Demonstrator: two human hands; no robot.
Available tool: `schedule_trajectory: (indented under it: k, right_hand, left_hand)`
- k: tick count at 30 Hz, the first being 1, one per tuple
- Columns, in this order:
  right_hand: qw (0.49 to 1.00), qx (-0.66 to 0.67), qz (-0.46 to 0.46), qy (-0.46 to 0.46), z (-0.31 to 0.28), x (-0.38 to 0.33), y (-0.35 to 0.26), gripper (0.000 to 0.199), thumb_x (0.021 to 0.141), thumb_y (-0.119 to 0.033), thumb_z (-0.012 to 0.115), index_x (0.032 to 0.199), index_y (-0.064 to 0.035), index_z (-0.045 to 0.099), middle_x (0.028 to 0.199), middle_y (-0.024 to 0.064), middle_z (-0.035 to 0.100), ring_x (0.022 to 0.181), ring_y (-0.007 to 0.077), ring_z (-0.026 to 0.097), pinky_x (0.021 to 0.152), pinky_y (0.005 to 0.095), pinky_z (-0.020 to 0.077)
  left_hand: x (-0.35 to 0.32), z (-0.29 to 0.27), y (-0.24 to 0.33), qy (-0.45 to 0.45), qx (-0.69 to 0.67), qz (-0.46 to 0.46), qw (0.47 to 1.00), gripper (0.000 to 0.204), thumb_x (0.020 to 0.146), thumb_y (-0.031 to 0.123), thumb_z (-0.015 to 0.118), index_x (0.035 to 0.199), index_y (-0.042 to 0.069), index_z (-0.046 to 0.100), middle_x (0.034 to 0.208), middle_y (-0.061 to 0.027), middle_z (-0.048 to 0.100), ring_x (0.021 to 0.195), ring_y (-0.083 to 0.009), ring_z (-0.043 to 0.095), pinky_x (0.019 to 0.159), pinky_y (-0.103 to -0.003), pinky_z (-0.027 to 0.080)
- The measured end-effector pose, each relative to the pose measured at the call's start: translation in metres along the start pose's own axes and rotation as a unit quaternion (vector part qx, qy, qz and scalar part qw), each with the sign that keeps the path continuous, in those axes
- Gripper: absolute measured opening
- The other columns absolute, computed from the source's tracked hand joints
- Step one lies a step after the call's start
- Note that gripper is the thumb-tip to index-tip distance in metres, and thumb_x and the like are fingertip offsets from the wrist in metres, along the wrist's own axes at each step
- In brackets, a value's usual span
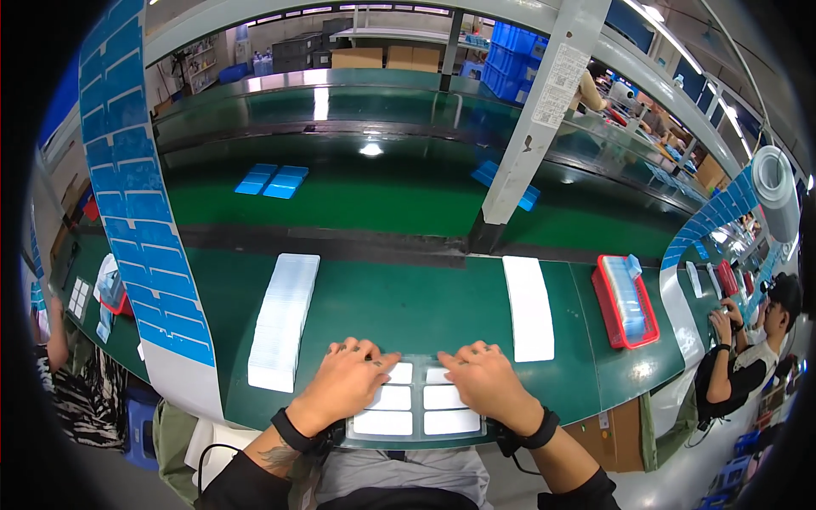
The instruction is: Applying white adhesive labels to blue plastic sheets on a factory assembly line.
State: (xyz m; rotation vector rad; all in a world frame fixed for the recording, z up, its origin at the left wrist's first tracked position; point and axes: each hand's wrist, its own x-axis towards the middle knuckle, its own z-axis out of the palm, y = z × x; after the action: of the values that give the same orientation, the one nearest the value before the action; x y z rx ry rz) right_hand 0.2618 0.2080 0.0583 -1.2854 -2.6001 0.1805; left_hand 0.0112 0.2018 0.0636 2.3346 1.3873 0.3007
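Observation:
In front of me on the green table lies a clear tray (417,414) with white rectangular cards in two columns. My left hand (347,380) is at the top of the left column, its fingers curled and the fingertips on the upper white card (399,372). Mirroring it, my right hand (490,381) has bent fingers on the upper right white card (438,375), which it partly covers. Both thumbs are mostly hidden. A long fanned stack of white cards (285,323) lies beyond my left hand, and another stack (529,308) lies beyond my right.
A red basket (602,293) of bluish film pieces stands to the right. Strips of blue-patterned film (140,212) hang at the left and right. Across the back runs a green conveyor (365,200) carrying blue sheets (285,181), with a white post (544,102) before it. A co-worker (748,348) sits at right.

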Motion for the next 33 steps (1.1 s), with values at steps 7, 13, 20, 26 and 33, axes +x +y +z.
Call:
schedule_trajectory:
  k: [7, 13, 20, 26, 33]
  right_hand:
    - [0.997, -0.067, 0.018, 0.046, -0.006, -0.013, -0.009, 0.038, 0.083, -0.029, 0.067, 0.116, -0.0105, 0.065, 0.113, 0.0121, 0.051, 0.109, 0.0299, 0.048, 0.09, 0.0436, 0.0385]
    - [0.997, -0.036, 0.009, 0.067, 0.008, -0.026, -0.021, 0.045, 0.083, -0.045, 0.065, 0.11, -0.009, 0.067, 0.118, 0.0157, 0.05, 0.119, 0.0334, 0.043, 0.101, 0.0515, 0.0308]
    - [1.0, -0.011, 0.02, 0.004, -0.004, -0.049, -0.039, 0.056, 0.082, -0.049, 0.065, 0.115, -0.0047, 0.062, 0.118, 0.0127, 0.056, 0.112, 0.0297, 0.051, 0.102, 0.0522, 0.0305]
    - [0.999, 0.023, 0.023, 0.029, 0.011, -0.063, -0.044, 0.06, 0.081, -0.052, 0.065, 0.117, -0.0042, 0.061, 0.12, 0.0125, 0.062, 0.108, 0.0273, 0.059, 0.105, 0.0551, 0.0283]
    - [0.999, 0.039, 0.002, 0.026, 0.005, -0.088, -0.052, 0.061, 0.079, -0.051, 0.068, 0.119, -0.0053, 0.059, 0.124, 0.0111, 0.058, 0.116, 0.0275, 0.055, 0.109, 0.0593, 0.0214]
  left_hand:
    - [-0.018, 0.002, 0.005, 0.104, 0.102, 0.054, 0.988, 0.037, 0.087, 0.027, 0.063, 0.121, 0.016, 0.064, 0.132, -0.0183, 0.045, 0.116, -0.0343, 0.043, 0.095, -0.047, 0.035]
    - [-0.023, 0.016, 0.008, 0.073, 0.113, 0.063, 0.989, 0.043, 0.087, 0.04, 0.061, 0.121, 0.014, 0.064, 0.136, -0.0199, 0.042, 0.122, -0.0346, 0.038, 0.103, -0.052, 0.028]
    - [-0.052, 0.011, 0.024, 0.074, 0.126, 0.041, 0.988, 0.059, 0.084, 0.045, 0.061, 0.13, 0.009, 0.055, 0.129, -0.0132, 0.051, 0.114, -0.0304, 0.048, 0.103, -0.056, 0.027]
    - [-0.067, 0.033, 0.023, 0.063, 0.142, 0.057, 0.986, 0.063, 0.082, 0.049, 0.062, 0.13, 0.008, 0.054, 0.128, -0.0101, 0.056, 0.117, -0.0259, 0.052, 0.102, -0.056, 0.03]
    - [-0.083, 0.041, 0.033, 0.061, 0.13, 0.046, 0.989, 0.063, 0.083, 0.051, 0.06, 0.13, 0.01, 0.054, 0.129, -0.0089, 0.055, 0.118, -0.0266, 0.051, 0.103, -0.059, 0.026]
